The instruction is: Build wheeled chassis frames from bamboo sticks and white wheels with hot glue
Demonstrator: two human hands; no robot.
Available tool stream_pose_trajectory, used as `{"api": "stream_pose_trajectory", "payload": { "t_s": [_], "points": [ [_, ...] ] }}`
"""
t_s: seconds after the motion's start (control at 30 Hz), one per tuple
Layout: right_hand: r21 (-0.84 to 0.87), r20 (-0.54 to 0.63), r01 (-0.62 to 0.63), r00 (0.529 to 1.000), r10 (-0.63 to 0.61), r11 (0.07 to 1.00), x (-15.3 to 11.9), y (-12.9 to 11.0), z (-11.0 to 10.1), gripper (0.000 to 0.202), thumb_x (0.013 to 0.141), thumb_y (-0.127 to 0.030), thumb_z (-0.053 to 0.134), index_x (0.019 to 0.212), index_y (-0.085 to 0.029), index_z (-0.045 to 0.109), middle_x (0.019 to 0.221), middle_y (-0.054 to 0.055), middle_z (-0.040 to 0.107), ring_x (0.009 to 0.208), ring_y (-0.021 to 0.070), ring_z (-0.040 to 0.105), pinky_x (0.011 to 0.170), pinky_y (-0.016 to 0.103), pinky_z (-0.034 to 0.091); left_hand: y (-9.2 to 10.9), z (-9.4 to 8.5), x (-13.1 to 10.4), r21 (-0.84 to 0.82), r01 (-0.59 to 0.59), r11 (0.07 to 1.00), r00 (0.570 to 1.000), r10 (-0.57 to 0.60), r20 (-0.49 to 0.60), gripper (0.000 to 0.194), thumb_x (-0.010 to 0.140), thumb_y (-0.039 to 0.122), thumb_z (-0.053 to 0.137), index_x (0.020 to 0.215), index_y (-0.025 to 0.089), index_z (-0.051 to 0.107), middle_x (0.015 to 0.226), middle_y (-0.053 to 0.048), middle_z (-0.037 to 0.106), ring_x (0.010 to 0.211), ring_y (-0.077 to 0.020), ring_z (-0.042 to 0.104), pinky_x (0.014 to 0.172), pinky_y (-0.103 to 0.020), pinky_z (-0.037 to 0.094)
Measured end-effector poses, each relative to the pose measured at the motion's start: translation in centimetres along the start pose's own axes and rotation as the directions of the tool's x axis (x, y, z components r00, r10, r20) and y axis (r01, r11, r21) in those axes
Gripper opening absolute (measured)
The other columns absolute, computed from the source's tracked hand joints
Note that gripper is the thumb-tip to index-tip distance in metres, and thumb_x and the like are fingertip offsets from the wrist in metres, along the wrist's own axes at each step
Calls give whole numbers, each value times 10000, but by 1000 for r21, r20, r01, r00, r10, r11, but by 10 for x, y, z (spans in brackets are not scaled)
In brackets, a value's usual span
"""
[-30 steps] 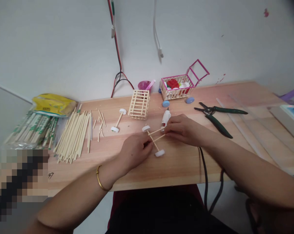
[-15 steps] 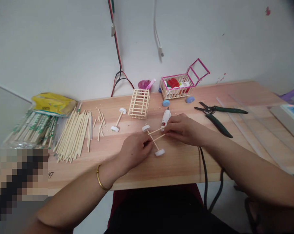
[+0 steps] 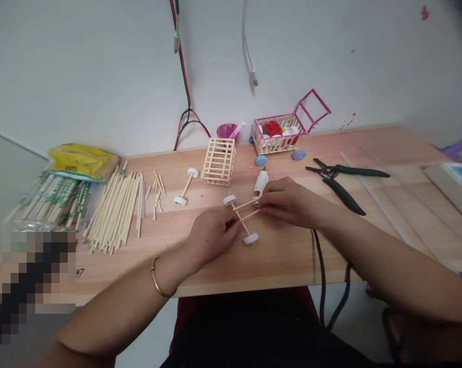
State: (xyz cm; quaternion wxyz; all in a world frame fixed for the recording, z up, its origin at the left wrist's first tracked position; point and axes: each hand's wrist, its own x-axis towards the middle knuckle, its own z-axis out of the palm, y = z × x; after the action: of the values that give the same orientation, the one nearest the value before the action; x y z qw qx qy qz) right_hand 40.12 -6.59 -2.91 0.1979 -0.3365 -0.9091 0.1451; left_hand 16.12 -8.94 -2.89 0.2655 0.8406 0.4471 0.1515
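Observation:
A wheel axle (image 3: 248, 229), a thin wooden stick with a white wheel at each end, lies slantwise between my hands. Two wooden sticks (image 3: 247, 205) run across its middle. My right hand (image 3: 290, 202) is closed on the right ends of these sticks. My left hand (image 3: 211, 237) is closed too, its fingertips pinching at the left end of the nearer stick, beside the axle; the exact grip is partly hidden. Just behind my right fingers lies a white glue gun (image 3: 261, 183), its lower part covered by the hand.
A second wheel axle (image 3: 185, 188), a wooden stick crate (image 3: 218, 161) and a pink-trimmed toy cart (image 3: 279, 135) stand farther back. Loose sticks (image 3: 116, 212) and bagged sticks (image 3: 58, 197) lie left. Green-handled pliers (image 3: 346, 179) and clear strips (image 3: 376, 199) lie right.
My hands, the sticks and the axle keep nearly the same positions. The whole view has shifted very slightly.

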Motion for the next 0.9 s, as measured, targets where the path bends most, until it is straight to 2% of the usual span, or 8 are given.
{"api": "stream_pose_trajectory", "payload": {
  "t_s": [0.47,0.73,0.9],
  "points": [
    [-25,-1,1,1000,-1,1000,-1,-3,-2,135,895,-229,532,913,-192,661,949,80,651,873,188,582,767,319,384,-1,1,-1,-9,-45,999,999,45,-23,169,835,193,508,774,178,665,734,-24,665,650,-131,570,603,-247,409],
    [-29,-2,10,1000,-10,1000,-2,-4,-5,138,895,-233,535,910,-191,665,911,64,643,841,177,578,771,317,371,1,-2,-2,-10,-45,999,999,45,-1,166,846,192,506,774,176,655,762,-20,663,681,-134,573,623,-248,410],
    [-38,8,15,1000,-15,999,-2,-6,-7,152,903,-237,517,893,-187,661,890,66,642,827,176,571,758,313,368,1,-1,-3,-19,-85,996,996,85,-2,165,848,176,505,755,171,641,763,-20,655,711,-136,576,654,-254,423]
  ]
}}
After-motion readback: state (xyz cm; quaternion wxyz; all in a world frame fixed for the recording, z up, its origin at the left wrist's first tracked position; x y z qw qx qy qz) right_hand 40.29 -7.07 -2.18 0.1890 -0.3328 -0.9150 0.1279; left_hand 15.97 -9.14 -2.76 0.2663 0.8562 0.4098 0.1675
